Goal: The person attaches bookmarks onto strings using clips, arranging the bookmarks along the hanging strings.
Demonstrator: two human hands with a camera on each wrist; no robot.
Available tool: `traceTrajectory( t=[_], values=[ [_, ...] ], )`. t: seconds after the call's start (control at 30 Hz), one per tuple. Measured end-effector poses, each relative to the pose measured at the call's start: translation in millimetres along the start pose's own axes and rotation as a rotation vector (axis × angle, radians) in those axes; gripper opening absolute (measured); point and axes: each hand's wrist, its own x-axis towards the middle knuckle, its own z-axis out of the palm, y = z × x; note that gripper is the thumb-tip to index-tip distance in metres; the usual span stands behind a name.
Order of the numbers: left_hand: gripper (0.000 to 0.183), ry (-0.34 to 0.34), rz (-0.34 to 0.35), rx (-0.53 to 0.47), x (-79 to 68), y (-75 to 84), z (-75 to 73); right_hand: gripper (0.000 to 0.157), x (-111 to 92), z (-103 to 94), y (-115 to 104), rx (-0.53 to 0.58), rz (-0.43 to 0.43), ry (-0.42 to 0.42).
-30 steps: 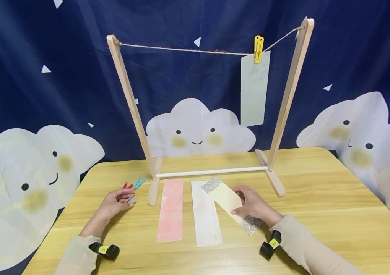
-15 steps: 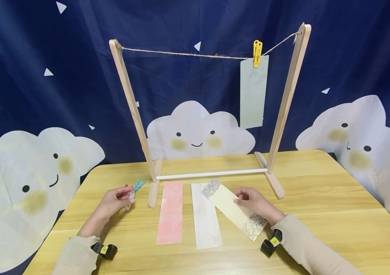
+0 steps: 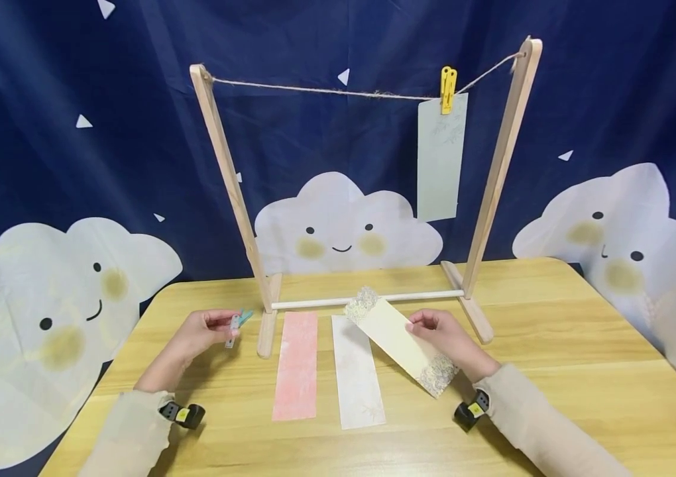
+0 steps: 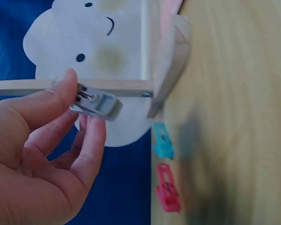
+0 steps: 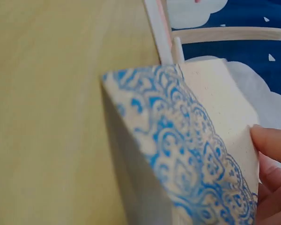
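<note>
Head view: your left hand point(image 3: 196, 333) pinches a gray clip point(image 4: 99, 104), your right hand point(image 3: 449, 339) a patterned card point(image 3: 394, 334); seemingly pickup, next calling for a raise toward the string point(image 3: 376, 94).

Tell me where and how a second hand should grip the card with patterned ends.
Probably best: pinch the card by its far patterned end, thumb on top, coming from the left. That end points forward and left, clear of the right hand, which pinches the right long edge.
</note>
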Motion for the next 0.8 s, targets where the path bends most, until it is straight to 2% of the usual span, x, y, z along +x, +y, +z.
traceTrajectory(
  t=[0.27, 0.33, 0.5, 0.63, 0.8],
  values=[
    [0.048, 0.006, 0.063, 0.079, 10.5, 29.8, -1.3, 0.017, 11, 4.2, -15, 0.102, 0.013, 0.113],
    [0.046, 0.016, 0.069, 0.062, 13.0, 37.3, 0.4, 0.017, 14, 4.5, -19, 0.13, 0.016, 0.141],
    [0.041, 0.049, 0.138, 0.006, 19.6, 53.8, 1.4, 0.022, 24, 3.8, -28, 0.167, 0.019, 0.193],
    [0.042, 0.063, 0.175, 0.015, 27.1, 68.6, 3.1, 0.024, 32, -0.2, -37, 0.183, 0.033, 0.228],
    [0.042, 0.061, 0.193, -0.007, 36.2, 90.0, 9.5, 0.015, 41, -6.1, -49, 0.261, -0.011, 0.253]
  ],
)
